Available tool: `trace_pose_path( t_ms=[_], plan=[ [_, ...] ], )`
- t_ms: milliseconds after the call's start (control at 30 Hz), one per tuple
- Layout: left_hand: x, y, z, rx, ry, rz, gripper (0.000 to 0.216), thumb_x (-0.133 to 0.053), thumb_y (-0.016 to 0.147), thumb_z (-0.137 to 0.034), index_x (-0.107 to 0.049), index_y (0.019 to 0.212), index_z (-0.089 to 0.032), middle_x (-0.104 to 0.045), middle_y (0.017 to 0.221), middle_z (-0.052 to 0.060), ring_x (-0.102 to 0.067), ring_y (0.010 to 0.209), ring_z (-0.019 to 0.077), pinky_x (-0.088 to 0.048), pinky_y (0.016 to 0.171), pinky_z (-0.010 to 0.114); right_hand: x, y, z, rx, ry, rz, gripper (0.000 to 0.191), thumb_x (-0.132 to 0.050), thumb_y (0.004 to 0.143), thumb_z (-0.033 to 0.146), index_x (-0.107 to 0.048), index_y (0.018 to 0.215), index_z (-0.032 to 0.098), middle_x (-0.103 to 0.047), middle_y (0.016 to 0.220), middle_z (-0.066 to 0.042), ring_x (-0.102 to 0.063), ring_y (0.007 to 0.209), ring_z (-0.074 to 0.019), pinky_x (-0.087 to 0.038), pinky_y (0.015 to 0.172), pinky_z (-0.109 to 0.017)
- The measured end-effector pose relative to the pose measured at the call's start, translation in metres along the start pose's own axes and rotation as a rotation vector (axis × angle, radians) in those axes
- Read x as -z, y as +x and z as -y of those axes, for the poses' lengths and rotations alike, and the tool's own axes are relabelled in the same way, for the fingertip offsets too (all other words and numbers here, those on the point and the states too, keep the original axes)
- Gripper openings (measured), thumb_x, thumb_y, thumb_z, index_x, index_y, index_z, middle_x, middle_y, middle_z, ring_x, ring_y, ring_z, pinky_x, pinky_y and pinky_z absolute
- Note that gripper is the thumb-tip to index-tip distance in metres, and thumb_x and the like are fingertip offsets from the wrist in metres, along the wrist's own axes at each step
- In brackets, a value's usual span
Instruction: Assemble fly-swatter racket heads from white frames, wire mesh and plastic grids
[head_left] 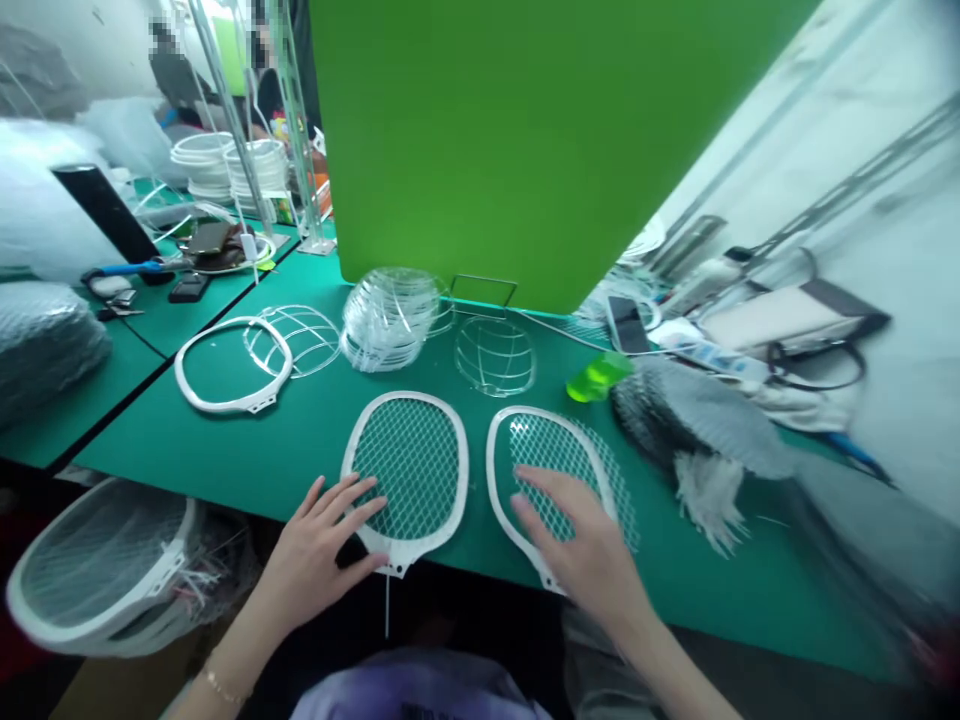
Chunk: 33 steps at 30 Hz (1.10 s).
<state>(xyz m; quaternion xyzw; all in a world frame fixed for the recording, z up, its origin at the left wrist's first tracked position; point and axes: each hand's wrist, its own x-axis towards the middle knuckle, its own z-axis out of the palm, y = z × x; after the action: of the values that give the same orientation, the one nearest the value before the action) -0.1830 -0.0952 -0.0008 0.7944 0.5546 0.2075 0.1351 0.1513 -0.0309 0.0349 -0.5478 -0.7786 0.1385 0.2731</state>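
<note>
left hand (330,545) and right hand (589,545) apart, both kinda loose, two meshed frames (409,465) (551,440) up near, one under each, just one bare frame (226,407) far left

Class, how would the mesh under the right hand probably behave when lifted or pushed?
The mesh is probably light, being mostly open holes. Its thin strands suggest it would bend fairly easily. A push might shift it against the white frame, since its edge sticks out past the rim's right side.
</note>
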Motion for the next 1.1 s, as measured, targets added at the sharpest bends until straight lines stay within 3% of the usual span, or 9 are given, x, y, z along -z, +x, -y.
trace_pose_path(
  t_ms=[100, 200, 267, 400, 500, 633, 800, 900, 1100],
  plan=[
    [-0.002, 0.002, -0.006, 0.015, -0.007, -0.118, 0.05, -0.071, 0.085, -0.041, -0.061, 0.134, -0.036, -0.06, 0.142, 0.005, -0.054, 0.133, 0.034, -0.025, 0.12, 0.058, 0.032, 0.0, -0.067, -0.331, -0.147, -0.27, 0.052, -0.051, 0.088, 0.061, -0.069, 0.107, 0.016, -0.07, 0.106, -0.016, -0.063, 0.105, -0.0332, -0.05, 0.093, -0.052],
    [-0.013, 0.018, -0.043, -0.09, -0.051, -0.147, 0.055, -0.068, 0.087, -0.039, -0.055, 0.141, -0.034, -0.055, 0.147, 0.006, -0.048, 0.138, 0.0345, -0.027, 0.12, 0.058, 0.042, -0.004, -0.116, -0.446, -0.262, -0.255, 0.057, -0.049, 0.084, 0.063, -0.069, 0.1, 0.011, -0.067, 0.106, -0.023, -0.059, 0.108, -0.0389, -0.044, 0.096, -0.058],
    [-0.026, 0.033, -0.079, -0.21, -0.103, -0.014, 0.056, -0.063, 0.091, -0.038, -0.05, 0.145, -0.033, -0.05, 0.151, 0.006, -0.043, 0.142, 0.0327, -0.03, 0.119, 0.055, 0.039, -0.003, -0.13, -0.499, -0.192, -0.228, 0.049, -0.054, 0.081, 0.058, -0.07, 0.092, 0.013, -0.067, 0.106, -0.022, -0.057, 0.11, -0.0384, -0.04, 0.1, -0.058],
    [-0.053, 0.058, -0.131, -0.313, -0.16, 0.233, 0.057, -0.065, 0.09, -0.039, -0.051, 0.144, -0.026, -0.051, 0.15, 0.01, -0.046, 0.14, 0.0336, -0.037, 0.116, 0.057, 0.035, 0.004, -0.132, -0.678, 0.09, -0.186, 0.034, -0.062, 0.071, 0.051, -0.07, 0.075, 0.018, -0.07, 0.088, -0.014, -0.062, 0.092, -0.0308, -0.048, 0.088, -0.048],
    [-0.06, 0.063, -0.136, -0.298, -0.138, 0.249, 0.047, -0.064, 0.091, -0.036, -0.06, 0.134, -0.02, -0.059, 0.142, 0.013, -0.051, 0.135, 0.0349, -0.037, 0.115, 0.06, 0.041, 0.005, -0.127, -0.75, 0.223, -0.128, 0.037, -0.062, 0.069, 0.052, -0.073, 0.074, 0.017, -0.071, 0.078, -0.011, -0.062, 0.069, -0.0225, -0.049, 0.06, -0.034],
    [-0.053, 0.057, -0.128, -0.301, -0.172, 0.223, 0.038, -0.063, 0.091, -0.035, -0.065, 0.127, -0.022, -0.065, 0.132, 0.011, -0.057, 0.129, 0.0336, -0.039, 0.114, 0.059, 0.054, 0.002, -0.114, -0.841, 0.55, -0.005, 0.041, -0.071, 0.065, 0.052, -0.076, 0.079, 0.014, -0.074, 0.087, -0.014, -0.056, 0.058, -0.0149, -0.034, 0.04, -0.024],
    [-0.053, 0.055, -0.133, -0.194, -0.222, -0.027, 0.037, -0.064, 0.091, -0.035, -0.062, 0.126, -0.024, -0.064, 0.133, 0.012, -0.059, 0.126, 0.0324, -0.041, 0.113, 0.057, 0.064, 0.002, -0.091, -0.876, 0.863, -0.052, 0.04, -0.085, 0.054, 0.048, -0.077, 0.074, 0.014, -0.073, 0.08, -0.011, -0.044, 0.051, -0.0078, -0.025, 0.036, -0.02],
    [-0.057, 0.061, -0.138, -0.047, -0.174, -0.177, 0.056, -0.066, 0.089, -0.042, -0.048, 0.138, -0.022, -0.056, 0.141, 0.016, -0.051, 0.134, 0.0357, -0.042, 0.112, 0.058, 0.056, 0.003, -0.084, -0.848, 0.868, -0.015, 0.045, -0.085, 0.055, 0.054, -0.077, 0.074, 0.013, -0.071, 0.072, -0.009, -0.04, 0.048, -0.0066, -0.023, 0.038, -0.021],
    [-0.068, 0.074, -0.139, 0.001, -0.129, -0.098, 0.086, -0.07, 0.085, -0.049, -0.024, 0.153, -0.023, -0.042, 0.154, 0.017, -0.038, 0.144, 0.0374, -0.038, 0.114, 0.058, 0.035, 0.0, -0.089, -0.84, 0.805, -0.001, 0.049, -0.084, 0.056, 0.055, -0.076, 0.08, 0.013, -0.076, 0.08, -0.011, -0.045, 0.05, -0.0081, -0.036, 0.046, -0.024]
  ],
)
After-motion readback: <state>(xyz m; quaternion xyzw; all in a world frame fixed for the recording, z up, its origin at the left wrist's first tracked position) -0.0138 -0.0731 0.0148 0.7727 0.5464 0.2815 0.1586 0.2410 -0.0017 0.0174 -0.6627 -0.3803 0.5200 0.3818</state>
